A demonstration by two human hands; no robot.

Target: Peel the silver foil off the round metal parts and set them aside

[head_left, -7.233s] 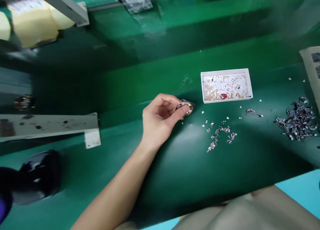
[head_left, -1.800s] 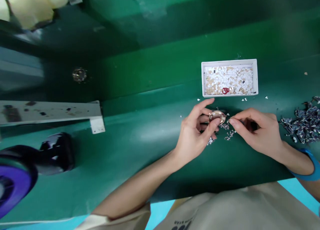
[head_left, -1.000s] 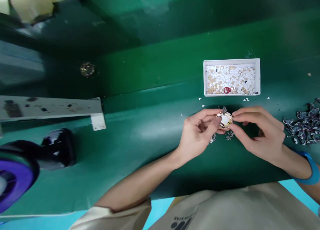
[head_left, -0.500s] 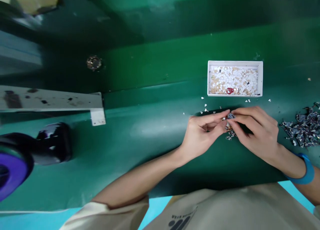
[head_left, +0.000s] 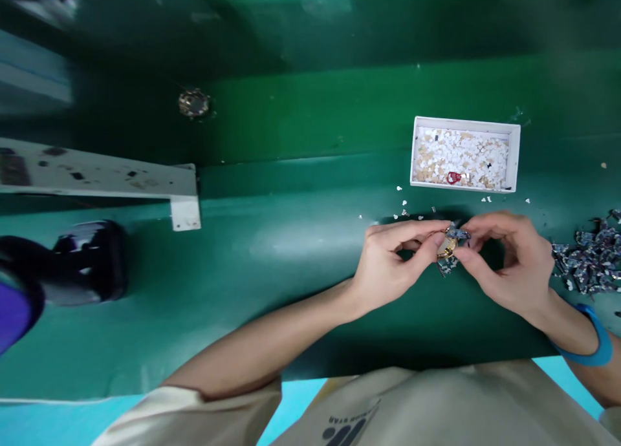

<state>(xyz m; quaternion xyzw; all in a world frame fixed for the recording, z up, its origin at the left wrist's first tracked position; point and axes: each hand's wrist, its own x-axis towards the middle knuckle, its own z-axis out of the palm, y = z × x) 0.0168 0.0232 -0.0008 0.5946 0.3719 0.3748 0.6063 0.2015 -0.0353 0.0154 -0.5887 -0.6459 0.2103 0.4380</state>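
White bracket (head_left: 140,176) is at the left. Next, the left hand (head_left: 394,262) pinches the round gold part (head_left: 447,248), near the white box (head_left: 514,158), with thumb and fingers; the right hand (head_left: 517,262) is at the dark piece (head_left: 457,233) on its upper edge, gripping or not, I cannot tell.

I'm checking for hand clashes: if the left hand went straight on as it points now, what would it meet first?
Beyond the round piece it holds and the dark part by it, the left hand would likely meet the right hand first; depth is unclear.
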